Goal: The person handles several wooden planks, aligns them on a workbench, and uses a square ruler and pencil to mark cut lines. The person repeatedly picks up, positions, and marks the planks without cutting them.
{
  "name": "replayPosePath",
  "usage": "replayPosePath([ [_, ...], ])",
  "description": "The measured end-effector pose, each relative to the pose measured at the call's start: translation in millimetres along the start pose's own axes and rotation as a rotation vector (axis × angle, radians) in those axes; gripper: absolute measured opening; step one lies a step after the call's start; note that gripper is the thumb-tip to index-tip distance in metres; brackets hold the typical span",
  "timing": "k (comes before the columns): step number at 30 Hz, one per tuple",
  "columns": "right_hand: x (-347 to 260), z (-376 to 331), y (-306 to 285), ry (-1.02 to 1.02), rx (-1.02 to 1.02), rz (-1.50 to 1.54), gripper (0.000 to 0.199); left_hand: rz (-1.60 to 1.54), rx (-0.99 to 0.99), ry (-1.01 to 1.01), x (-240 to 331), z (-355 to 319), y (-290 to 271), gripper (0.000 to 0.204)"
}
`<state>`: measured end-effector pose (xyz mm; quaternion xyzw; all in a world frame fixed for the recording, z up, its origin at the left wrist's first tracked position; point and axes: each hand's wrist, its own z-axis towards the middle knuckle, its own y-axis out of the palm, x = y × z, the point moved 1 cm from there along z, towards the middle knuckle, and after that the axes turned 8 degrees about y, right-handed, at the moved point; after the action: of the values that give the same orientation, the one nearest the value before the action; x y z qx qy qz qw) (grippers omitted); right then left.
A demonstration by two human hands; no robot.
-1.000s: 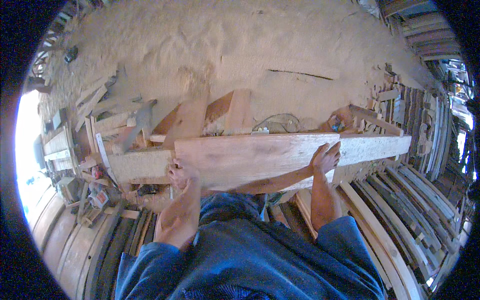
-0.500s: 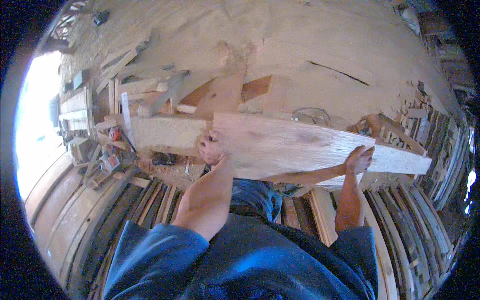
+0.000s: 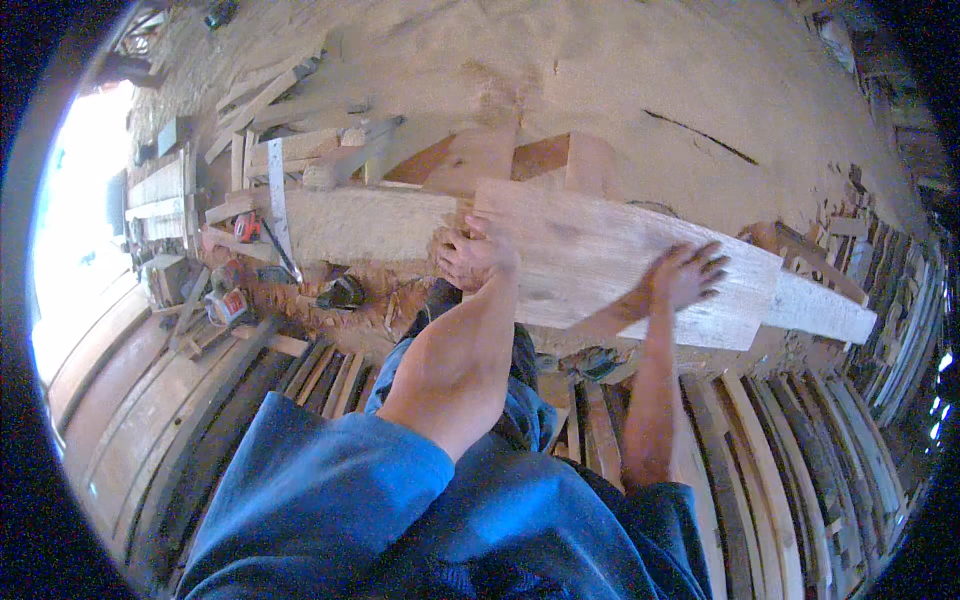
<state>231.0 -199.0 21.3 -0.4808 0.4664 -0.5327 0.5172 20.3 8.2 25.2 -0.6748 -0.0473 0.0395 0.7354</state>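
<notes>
While left hand clasps, right hand spreads over board

Where the pale board lies crosswise beyond the blue shirt, the left hand's fingers curl at its left end. The right hand, fingers fanned, is over its right part; whether it touches, I cannot tell. A dusty beam adjoins at left, crossed by a flat strip.

From my remote station I'm watching a wide wooden board showing its broad face upward, looking pinkish-tan leftward and whiter rightward, slanting lower toward my right, its right end overlapping a narrower pale timber.
</notes>
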Motion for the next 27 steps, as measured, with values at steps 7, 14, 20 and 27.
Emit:
replayPosePath([
  [7, -81.8, -79.6, -30.5, -0.053, -0.090, 0.113, 0.069, -0.092, -0.149, 0.146, -2.3, 2.6, 5.0, 0.049],
  [14, -89.0, -81.0, -41.3, -0.042, -0.125, 0.149, 0.068, -0.165, -0.239, 0.223, -42.3, 3.2, 16.2, 0.052],
  [20, -95.7, -80.0, -44.0, -0.040, -0.091, 0.153, 0.068, -0.783, -0.776, 0.378, -36.7, 215.7, 21.1, 0.038],
  [27, -98.5, -78.2, -44.8, -0.071, -0.124, 0.152, 0.067, -0.273, -1.118, 0.720, -14.3, 286.8, 185.9, 0.038],
])
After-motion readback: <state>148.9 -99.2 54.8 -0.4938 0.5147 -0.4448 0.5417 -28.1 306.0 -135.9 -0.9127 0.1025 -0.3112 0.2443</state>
